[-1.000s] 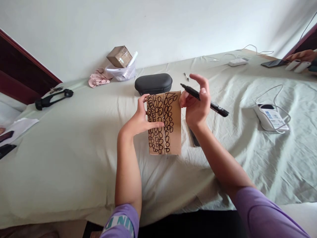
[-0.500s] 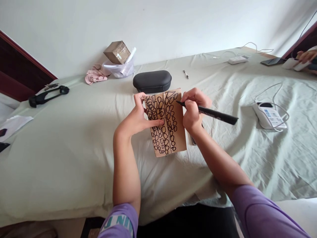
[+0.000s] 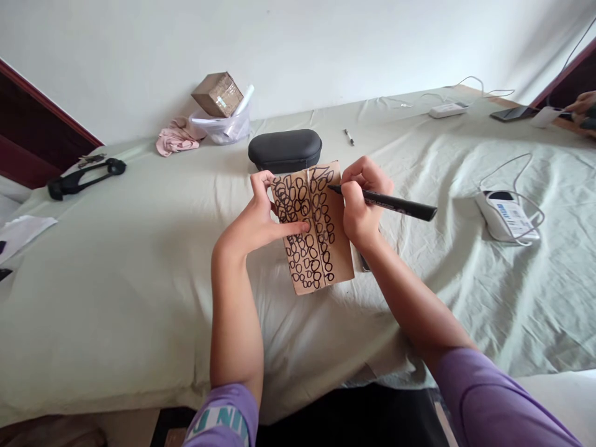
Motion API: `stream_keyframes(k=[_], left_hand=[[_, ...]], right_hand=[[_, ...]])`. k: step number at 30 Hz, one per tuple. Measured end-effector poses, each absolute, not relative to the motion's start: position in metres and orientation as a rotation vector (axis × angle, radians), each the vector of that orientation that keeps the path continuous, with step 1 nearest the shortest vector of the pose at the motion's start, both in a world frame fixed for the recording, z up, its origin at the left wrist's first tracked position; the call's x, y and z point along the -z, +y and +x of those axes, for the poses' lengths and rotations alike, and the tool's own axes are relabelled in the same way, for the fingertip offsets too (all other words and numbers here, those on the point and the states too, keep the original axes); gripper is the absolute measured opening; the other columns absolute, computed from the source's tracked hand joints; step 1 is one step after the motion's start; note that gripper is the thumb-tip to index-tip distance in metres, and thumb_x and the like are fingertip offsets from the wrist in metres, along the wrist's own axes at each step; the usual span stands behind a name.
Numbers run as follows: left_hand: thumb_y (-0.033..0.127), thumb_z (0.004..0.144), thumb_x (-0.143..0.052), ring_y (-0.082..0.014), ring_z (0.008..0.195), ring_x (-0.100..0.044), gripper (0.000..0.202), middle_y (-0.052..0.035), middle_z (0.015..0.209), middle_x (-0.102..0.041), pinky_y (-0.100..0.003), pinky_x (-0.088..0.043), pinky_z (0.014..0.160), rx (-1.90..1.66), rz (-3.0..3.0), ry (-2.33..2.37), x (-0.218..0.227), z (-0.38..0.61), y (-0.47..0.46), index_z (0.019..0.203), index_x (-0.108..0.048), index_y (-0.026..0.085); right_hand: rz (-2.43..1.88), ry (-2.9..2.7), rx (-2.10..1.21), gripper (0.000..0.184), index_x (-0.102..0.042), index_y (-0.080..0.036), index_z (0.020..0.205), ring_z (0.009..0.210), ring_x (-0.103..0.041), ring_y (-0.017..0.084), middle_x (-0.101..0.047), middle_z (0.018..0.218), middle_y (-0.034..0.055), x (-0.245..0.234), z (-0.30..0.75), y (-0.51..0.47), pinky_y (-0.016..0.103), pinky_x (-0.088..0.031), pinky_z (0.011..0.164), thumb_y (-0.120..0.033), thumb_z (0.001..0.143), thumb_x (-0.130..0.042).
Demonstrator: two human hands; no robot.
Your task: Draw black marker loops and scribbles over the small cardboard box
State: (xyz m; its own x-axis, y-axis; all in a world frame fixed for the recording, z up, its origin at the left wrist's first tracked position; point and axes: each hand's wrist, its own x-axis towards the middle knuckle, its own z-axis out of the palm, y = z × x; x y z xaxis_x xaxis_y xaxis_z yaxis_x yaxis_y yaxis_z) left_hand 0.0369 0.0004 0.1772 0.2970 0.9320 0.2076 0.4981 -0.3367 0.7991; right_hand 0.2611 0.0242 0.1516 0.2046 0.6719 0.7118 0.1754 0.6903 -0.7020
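Note:
A brown cardboard box (image 3: 343, 264) is tilted up in front of me, its face crowded with black hand-drawn loops on both sides of a centre seam. My left hand (image 3: 256, 223) grips it from the left, thumb lying flat across the drawn face and the other fingers at the far left edge. A black marker (image 3: 400, 207) is pinched in my right hand (image 3: 365, 205), by the box's right edge. The marker's tip meets the face near the upper right, beside the loops. A dark object (image 3: 364, 263), mostly hidden, lies under the right wrist.
Behind the box sits a black hard case (image 3: 285, 149), with a small pen (image 3: 349, 137) to its right. Farther back are a plastic tub (image 3: 228, 129) holding a small carton and a pink cloth (image 3: 177, 136). A white device with a cable (image 3: 505, 217) lies right. Another person's hand (image 3: 584, 108) shows far right.
The marker and my right hand have shifted slightly left and up, with the tip nearer the loops. The box has tilted a little. At far right the other person's hand has moved.

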Motion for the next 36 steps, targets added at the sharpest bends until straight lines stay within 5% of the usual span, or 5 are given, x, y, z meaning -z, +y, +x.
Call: stream_keyframes(k=[16, 26, 30, 33, 36], left_hand=[[0.044, 0.083, -0.099, -0.0388, 0.157, -0.052, 0.105, -0.0142, 0.159, -0.047, -0.060, -0.045, 0.132, -0.896, 1.944, 1.239, -0.175, 0.036, 0.003, 0.154, -0.023, 0.034], [0.044, 0.080, -0.099, -0.0401, 0.153, -0.054, 0.105, -0.0125, 0.150, -0.051, -0.065, -0.047, 0.130, -0.880, 1.894, 1.334, -0.177, 0.032, 0.001, 0.152, -0.024, 0.034], [0.048, 0.077, -0.100, -0.0406, 0.148, -0.056, 0.105, -0.0119, 0.145, -0.051, -0.066, -0.049, 0.127, -0.811, 1.887, 1.376, -0.183, 0.025, -0.002, 0.150, -0.025, 0.033], [0.049, 0.073, -0.103, -0.0410, 0.147, -0.055, 0.109, -0.0115, 0.144, -0.050, -0.068, -0.048, 0.127, -0.779, 1.905, 1.420, -0.184, 0.021, -0.001, 0.149, -0.025, 0.033], [0.051, 0.074, -0.102, -0.0403, 0.145, -0.057, 0.108, -0.0109, 0.142, -0.050, -0.068, -0.050, 0.125, -0.774, 1.912, 1.430, -0.184, 0.018, 0.000, 0.147, -0.026, 0.033]], right_hand=[[-0.745, -1.277, -0.316, 0.022, -0.050, -0.027, 0.075, 0.063, -0.041, 0.016, -0.042, 0.070, -0.0013, -0.157, 0.255, 0.020, 0.034, -0.045, 0.062, -0.030, 0.095, -0.059], [-0.769, -1.180, -0.340, 0.025, -0.055, -0.030, 0.096, 0.057, -0.041, 0.016, -0.042, 0.068, -0.0054, -0.157, 0.281, 0.026, 0.033, -0.038, 0.058, -0.051, 0.107, -0.063], [-0.929, -1.139, -0.572, 0.031, -0.055, -0.029, 0.091, 0.051, -0.037, 0.011, -0.042, 0.061, -0.0091, -0.120, 0.321, 0.034, 0.028, -0.028, 0.051, -0.050, 0.094, -0.078], [-1.029, -1.050, -0.981, 0.043, -0.068, -0.028, 0.115, 0.065, -0.062, 0.012, -0.076, 0.101, 0.0007, -0.085, 0.344, 0.030, 0.028, -0.044, 0.055, -0.035, 0.075, -0.082], [-1.013, -0.916, -1.295, 0.061, -0.067, -0.034, 0.134, 0.090, -0.078, 0.019, -0.074, 0.152, 0.0073, -0.063, 0.354, 0.022, 0.031, -0.058, 0.064, -0.034, 0.074, -0.075]])
